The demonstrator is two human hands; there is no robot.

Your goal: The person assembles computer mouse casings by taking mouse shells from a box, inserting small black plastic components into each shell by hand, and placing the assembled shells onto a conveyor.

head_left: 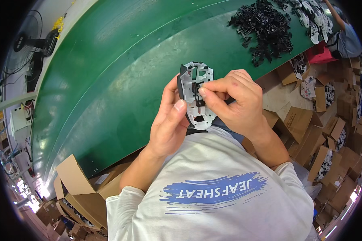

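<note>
My left hand (167, 120) is closed around the side of a white and black plastic shell (208, 114), its hollow inside facing up. Ribs and small posts show inside the shell. A small black plastic part (195, 89) sits in the middle of it. My right hand (236, 98) pinches this black part between thumb and forefinger, against the shell's inside. Both hands are in front of my body, over the near edge of the green table (108, 96).
A heap of small black plastic parts (265, 30) lies at the table's far right, with white shells (313, 18) beyond it. Another person (347, 40) stands there. Open cardboard boxes (299, 124) crowd the floor on the right, and another box (80, 180) is at lower left. A fan (24, 42) stands far left.
</note>
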